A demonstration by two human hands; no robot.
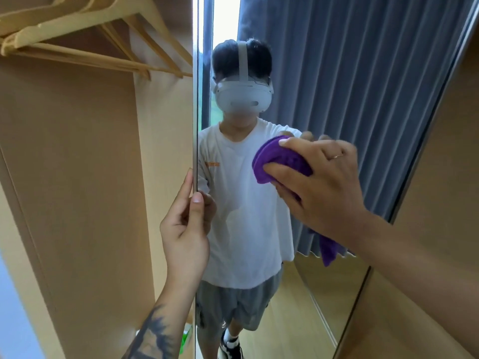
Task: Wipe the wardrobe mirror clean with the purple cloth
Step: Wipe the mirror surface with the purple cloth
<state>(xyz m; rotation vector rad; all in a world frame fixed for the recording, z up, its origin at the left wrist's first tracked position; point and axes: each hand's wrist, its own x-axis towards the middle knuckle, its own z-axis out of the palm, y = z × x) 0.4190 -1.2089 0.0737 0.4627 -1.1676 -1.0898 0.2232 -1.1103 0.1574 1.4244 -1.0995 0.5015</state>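
Purple cloth [282,161] is pressed against the mirror [350,99] by the right hand [321,182] gripping it; left hand [185,224] pinches the mirror's edge.

Purple cloth [282,161]; grey-blue pleated curtain [363,86] (reflected); tan wardrobe panels [77,164]; pale wooden hangers [85,29].

Hangers [85,40] left of mirror [337,86]; cloth [282,159] on it.

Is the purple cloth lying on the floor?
No, the right hand holds the purple cloth bunched against the mirror, well above the floor.
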